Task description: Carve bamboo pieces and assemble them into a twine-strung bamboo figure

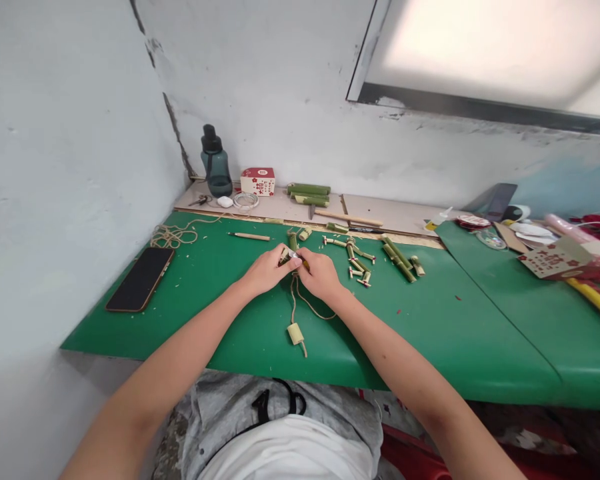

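Note:
My left hand (269,270) and my right hand (318,272) meet over the green mat (220,267). Between them is a small green bamboo piece (284,255), held by the left fingers. The right fingers are closed round a small tool with a shiny metal part (293,254) and a yellowish handle, mostly hidden. From below the hands a thin cord hangs toward me, with a pale bamboo bead (295,334) near its end. Just behind the fingers stands another bamboo piece (293,240). A jointed figure of small bamboo pieces (359,264) lies right of my right hand.
A phone (141,280) and tangled cord (173,235) lie at left. Behind are a bottle (216,163), a red-and-white box (258,182) and bamboo tubes (309,193). Bamboo sticks (399,260), a pencil (250,236) and a glue bottle (437,219) lie around; clutter fills the right.

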`<state>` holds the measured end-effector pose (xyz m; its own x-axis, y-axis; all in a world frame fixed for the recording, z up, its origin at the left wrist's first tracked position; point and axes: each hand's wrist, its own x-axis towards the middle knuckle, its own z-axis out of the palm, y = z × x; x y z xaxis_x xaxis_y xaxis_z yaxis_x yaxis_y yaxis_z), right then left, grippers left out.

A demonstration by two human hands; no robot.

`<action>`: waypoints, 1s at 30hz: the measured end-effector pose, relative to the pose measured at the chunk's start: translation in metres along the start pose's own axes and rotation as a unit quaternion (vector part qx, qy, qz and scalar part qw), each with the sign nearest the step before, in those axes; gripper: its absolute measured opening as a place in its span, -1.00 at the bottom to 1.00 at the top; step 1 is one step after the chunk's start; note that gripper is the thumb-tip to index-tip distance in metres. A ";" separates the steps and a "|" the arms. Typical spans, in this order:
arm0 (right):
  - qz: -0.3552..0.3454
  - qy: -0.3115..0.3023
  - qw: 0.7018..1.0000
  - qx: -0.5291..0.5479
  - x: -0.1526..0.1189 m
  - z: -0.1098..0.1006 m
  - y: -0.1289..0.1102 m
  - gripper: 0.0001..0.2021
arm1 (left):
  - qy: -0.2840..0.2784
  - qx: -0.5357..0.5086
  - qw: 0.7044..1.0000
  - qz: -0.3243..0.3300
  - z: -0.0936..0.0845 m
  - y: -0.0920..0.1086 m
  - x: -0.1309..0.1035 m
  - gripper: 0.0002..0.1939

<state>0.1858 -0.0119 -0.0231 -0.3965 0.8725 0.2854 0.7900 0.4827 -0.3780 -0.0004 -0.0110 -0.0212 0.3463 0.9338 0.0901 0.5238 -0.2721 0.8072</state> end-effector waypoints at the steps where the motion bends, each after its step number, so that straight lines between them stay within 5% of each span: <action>1: -0.004 -0.002 1.000 0.004 0.000 0.000 0.001 -0.79 | 0.001 -0.006 1.000 -0.001 0.000 0.000 0.000 -0.57; 17: -0.067 -0.042 0.996 0.036 0.000 -0.003 0.007 -0.75 | -0.019 -0.001 0.999 0.028 -0.003 -0.001 -0.003 -0.58; 30: -0.042 -0.038 0.998 0.009 -0.001 0.000 0.000 -0.77 | -0.017 0.088 0.996 0.026 -0.006 -0.006 0.001 -0.62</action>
<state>0.1865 -0.0126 -0.0237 -0.4961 0.8317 0.2495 0.7444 0.5553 -0.3708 -0.0080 -0.0072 -0.0223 0.4008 0.9100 0.1061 0.6321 -0.3585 0.6869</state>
